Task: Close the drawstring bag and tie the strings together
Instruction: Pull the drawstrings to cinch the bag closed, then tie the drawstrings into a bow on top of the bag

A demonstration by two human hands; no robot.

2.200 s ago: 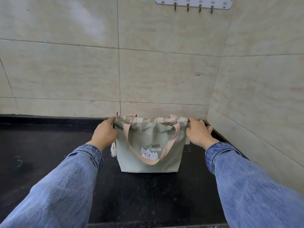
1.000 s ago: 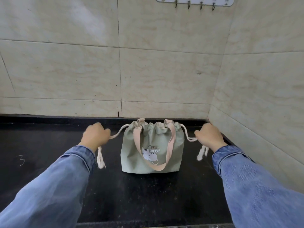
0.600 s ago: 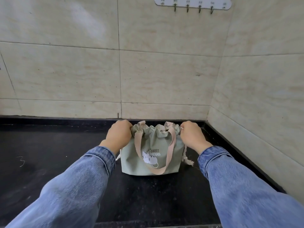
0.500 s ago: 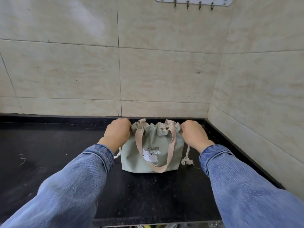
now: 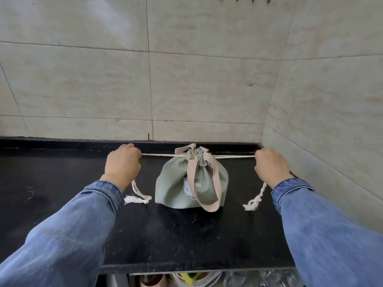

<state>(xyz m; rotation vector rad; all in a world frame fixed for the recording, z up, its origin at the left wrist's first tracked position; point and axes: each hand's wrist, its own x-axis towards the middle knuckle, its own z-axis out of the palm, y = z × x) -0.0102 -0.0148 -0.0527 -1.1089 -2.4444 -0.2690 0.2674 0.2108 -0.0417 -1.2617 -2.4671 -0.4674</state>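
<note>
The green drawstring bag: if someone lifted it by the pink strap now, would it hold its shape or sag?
Likely sag: the green drawstring bag is soft cloth, its mouth puckered tight by the strings that the left hand and right hand pull. The pink strap droops limp. It looks light, though its contents are hidden.

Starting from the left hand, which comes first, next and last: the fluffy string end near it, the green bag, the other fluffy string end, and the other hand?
From the left hand:
1. Left tassel, just below its wrist.
2. Green bag, in the middle of the counter.
3. Right tassel, past the bag.
4. Right hand, far right by the side wall.
</note>
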